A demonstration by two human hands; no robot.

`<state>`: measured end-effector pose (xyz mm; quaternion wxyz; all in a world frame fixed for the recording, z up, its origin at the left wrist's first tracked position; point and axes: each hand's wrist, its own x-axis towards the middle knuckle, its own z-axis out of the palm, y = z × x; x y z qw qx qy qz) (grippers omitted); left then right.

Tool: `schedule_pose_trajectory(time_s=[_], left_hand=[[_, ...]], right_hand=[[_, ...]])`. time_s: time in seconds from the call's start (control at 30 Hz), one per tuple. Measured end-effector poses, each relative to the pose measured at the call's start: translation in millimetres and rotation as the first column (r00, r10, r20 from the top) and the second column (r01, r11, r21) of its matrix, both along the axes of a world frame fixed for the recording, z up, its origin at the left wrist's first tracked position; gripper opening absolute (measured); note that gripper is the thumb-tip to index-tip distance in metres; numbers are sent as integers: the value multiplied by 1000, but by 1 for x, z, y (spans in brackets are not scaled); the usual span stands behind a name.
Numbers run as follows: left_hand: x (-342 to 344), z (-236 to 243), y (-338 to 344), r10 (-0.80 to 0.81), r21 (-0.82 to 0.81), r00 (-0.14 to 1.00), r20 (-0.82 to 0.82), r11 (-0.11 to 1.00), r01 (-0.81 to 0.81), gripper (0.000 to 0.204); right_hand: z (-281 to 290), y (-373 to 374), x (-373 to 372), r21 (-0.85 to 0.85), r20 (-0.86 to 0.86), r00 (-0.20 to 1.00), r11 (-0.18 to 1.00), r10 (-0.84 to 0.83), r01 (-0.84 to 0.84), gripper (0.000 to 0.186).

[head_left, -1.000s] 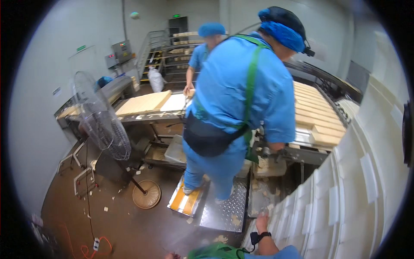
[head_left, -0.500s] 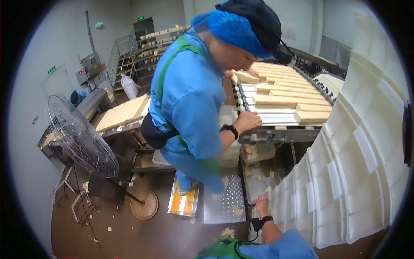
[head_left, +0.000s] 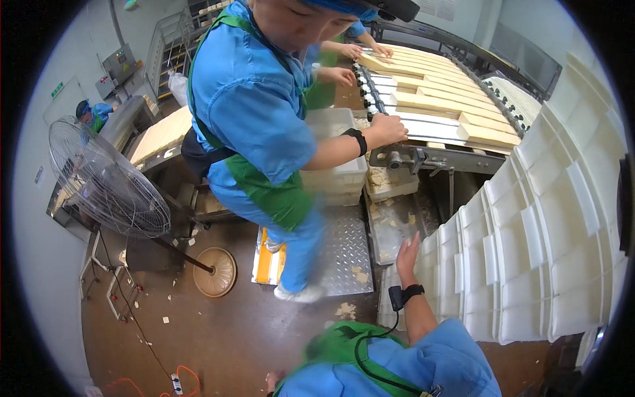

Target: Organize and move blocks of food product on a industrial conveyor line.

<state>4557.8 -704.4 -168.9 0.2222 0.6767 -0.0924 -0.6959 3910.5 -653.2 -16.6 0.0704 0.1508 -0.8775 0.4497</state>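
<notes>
My right hand [head_left: 407, 259], a black band round its wrist, is raised with its fingers stretched out. It is beside the left edge of a tall stack of white plastic crates [head_left: 516, 264]; whether it touches them I cannot tell. Only a small part of my left hand [head_left: 272, 380] shows at the lower edge, next to my green apron, and its fingers are hidden. Beyond my right hand, a conveyor [head_left: 436, 154] carries long pale-yellow slabs [head_left: 436, 104]. A co-worker in blue stands at its left end, one hand [head_left: 390, 130] on the conveyor's near corner.
White bins [head_left: 334, 175] stand beside the co-worker, and a low tray [head_left: 390, 233] with scraps lies below the conveyor. A metal step plate [head_left: 344, 251] is on the floor. A large fan [head_left: 109, 178] with a round base [head_left: 215, 272] stands left. Orange cable [head_left: 188, 372] lies at lower left.
The co-worker has turned toward me and stepped nearer, off the yellow-striped step. My right hand has lifted, fingers pointing up. Another person's hands now show past the co-worker. My view has shifted.
</notes>
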Motion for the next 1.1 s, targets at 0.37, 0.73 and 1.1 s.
schedule_pose_trajectory(time_s=[0.37, 0.73, 1.1], left_hand=[[2, 7, 47, 27, 123, 985, 169, 991, -49, 38], [-35, 28, 83, -113, 9, 975, 192, 994, 113, 34], [-19, 54, 102, 50, -51, 975, 217, 998, -39, 31]], right_hand=[[120, -49, -39, -258, -105, 993, 963, 51, -77, 60], [246, -123, -140, -127, -600, 786, 951, 153, -282, 48], [180, -235, -123, 446, -484, 723, 850, 493, -281, 64]])
